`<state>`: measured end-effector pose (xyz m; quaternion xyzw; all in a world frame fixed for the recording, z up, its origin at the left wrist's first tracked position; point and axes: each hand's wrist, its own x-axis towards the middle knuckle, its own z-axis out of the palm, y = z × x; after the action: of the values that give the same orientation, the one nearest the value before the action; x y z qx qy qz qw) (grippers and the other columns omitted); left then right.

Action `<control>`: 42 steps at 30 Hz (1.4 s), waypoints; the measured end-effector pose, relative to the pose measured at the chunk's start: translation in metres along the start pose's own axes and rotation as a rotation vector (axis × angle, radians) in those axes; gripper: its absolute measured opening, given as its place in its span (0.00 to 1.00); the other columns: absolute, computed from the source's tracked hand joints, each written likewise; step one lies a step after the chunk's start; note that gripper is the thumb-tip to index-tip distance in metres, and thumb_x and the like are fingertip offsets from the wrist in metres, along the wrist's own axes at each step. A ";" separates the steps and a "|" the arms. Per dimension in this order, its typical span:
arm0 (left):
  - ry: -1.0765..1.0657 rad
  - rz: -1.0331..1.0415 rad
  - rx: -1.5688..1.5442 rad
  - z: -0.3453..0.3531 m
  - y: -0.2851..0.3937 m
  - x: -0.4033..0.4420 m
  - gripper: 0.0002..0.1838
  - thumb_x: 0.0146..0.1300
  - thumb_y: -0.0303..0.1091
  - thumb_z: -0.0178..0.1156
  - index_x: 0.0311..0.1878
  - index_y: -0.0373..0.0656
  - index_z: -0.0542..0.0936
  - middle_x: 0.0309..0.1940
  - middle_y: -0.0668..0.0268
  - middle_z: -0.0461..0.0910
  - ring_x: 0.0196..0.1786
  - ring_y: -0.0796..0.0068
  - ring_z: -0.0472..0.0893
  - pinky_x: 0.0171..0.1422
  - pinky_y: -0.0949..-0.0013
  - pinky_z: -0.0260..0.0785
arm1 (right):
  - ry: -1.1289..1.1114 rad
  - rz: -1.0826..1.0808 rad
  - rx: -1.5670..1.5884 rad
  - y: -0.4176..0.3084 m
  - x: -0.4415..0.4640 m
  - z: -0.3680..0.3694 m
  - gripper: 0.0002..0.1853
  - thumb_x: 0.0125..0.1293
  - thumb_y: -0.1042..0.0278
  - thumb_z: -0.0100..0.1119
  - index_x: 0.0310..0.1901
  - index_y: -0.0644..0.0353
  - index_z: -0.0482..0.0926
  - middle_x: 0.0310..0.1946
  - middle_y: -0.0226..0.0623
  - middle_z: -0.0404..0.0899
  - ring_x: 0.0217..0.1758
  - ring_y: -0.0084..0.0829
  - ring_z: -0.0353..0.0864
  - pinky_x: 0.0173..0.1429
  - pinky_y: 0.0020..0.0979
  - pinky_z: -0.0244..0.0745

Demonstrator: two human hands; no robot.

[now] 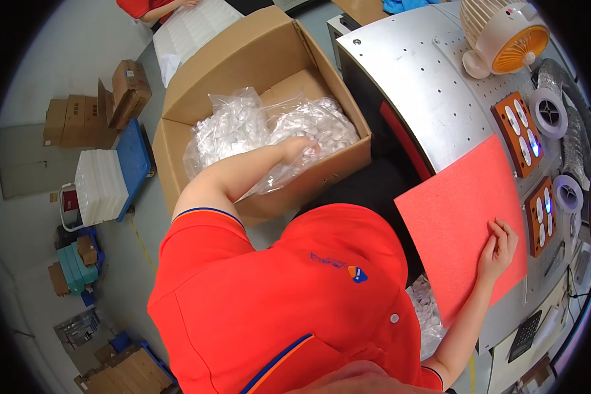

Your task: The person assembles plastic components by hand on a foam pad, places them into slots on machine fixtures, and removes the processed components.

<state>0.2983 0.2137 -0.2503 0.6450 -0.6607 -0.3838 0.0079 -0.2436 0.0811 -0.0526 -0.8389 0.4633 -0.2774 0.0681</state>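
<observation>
A cardboard box (269, 213) holds two clear plastic bags of small white pieces, a left bag (233, 134) and a right bag (322, 125). At the front of the right bag is my left hand (300, 150), its fingers curled in among plastic and white pieces; what they grip is too small to tell. My right hand (497, 253) rests on a flat red-pink sheet (463, 210) on the metal worktop (410, 72), fingers a little bent and apart, gripping nothing.
Beyond the worktop's middle stand a fan (505, 39) and two brown panels with white lit parts (517, 134) (540, 217). Another person's arm (161, 12) shows at the top left. Stacked cartons (82, 121) and a blue trolley (134, 167) stand left. More bagged pieces (427, 312) lie below the sheet.
</observation>
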 end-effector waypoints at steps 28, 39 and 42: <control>-0.188 0.734 -0.517 -0.154 0.357 0.034 0.21 0.54 0.27 0.66 0.52 0.45 0.73 0.44 0.66 0.79 0.46 0.77 0.80 0.51 0.70 0.74 | 0.353 -0.083 0.153 0.001 -0.008 -0.010 0.18 0.65 0.67 0.59 0.55 0.63 0.75 0.52 0.45 0.76 0.55 0.41 0.76 0.60 0.37 0.70; 0.093 0.841 0.206 -0.071 0.459 0.096 0.29 0.48 0.39 0.73 0.56 0.50 0.75 0.60 0.55 0.68 0.57 0.50 0.75 0.57 0.54 0.73 | 0.339 0.118 0.201 -0.004 0.002 -0.015 0.21 0.61 0.67 0.59 0.57 0.60 0.77 0.61 0.44 0.74 0.60 0.42 0.74 0.65 0.37 0.68; 0.286 0.951 0.084 -0.079 0.427 0.100 0.34 0.47 0.45 0.74 0.59 0.53 0.75 0.66 0.54 0.64 0.59 0.49 0.74 0.57 0.54 0.72 | 0.320 0.150 0.193 -0.001 0.004 -0.013 0.20 0.62 0.68 0.59 0.56 0.58 0.78 0.60 0.43 0.75 0.59 0.43 0.75 0.63 0.37 0.69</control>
<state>-0.0399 0.0345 -0.0220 0.3182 -0.8890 -0.2183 0.2464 -0.2476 0.0802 -0.0393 -0.7370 0.5007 -0.4442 0.0941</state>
